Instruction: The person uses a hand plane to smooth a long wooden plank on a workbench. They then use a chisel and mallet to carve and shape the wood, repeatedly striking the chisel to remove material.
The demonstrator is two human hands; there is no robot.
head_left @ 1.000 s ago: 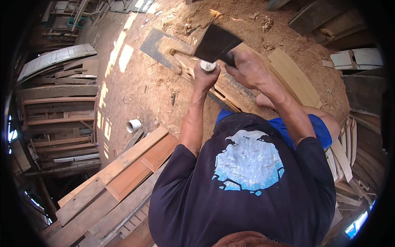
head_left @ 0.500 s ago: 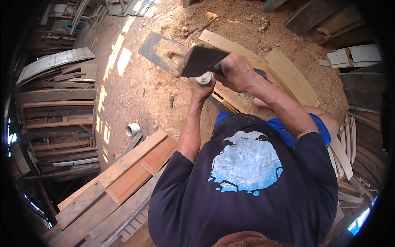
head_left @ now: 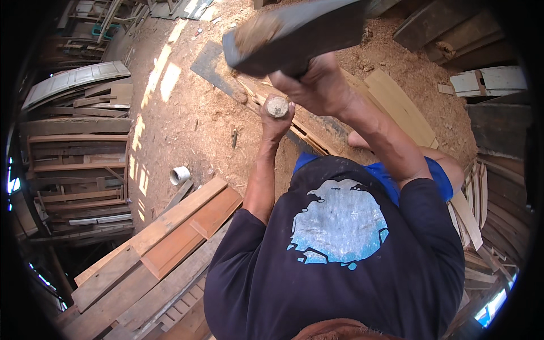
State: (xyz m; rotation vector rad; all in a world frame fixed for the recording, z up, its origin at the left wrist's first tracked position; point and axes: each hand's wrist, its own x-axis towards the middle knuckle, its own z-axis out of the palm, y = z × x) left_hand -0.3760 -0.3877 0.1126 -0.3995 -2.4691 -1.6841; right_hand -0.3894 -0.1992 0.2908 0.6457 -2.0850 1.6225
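My right hand (head_left: 318, 88) is wrapped round the handle of a big dark mallet (head_left: 309, 37), raised high with its worn brown striking face to the left. Below it, my left hand (head_left: 274, 126) grips an upright chisel (head_left: 277, 107); only the rounded, battered top of its wooden handle shows, and the blade is hidden under the fist. Mallet and chisel are apart. Under the left hand lies a long wooden workpiece (head_left: 309, 137) with a slot along it. A dark board (head_left: 218, 71) with shavings on it extends beyond, to the upper left.
Sawdust and chips cover the ground (head_left: 215, 130). Pale planks (head_left: 399, 107) lie to the right, beside my bare foot (head_left: 358, 140). Stacked boards (head_left: 164, 243) fill the lower left, near a white cup-like container (head_left: 180, 175). Timber racks (head_left: 79, 156) line the left side.
My right hand has lifted the mallet up and away from the chisel's top, closer to the camera. My left hand stays in nearly the same place, still gripping the chisel.
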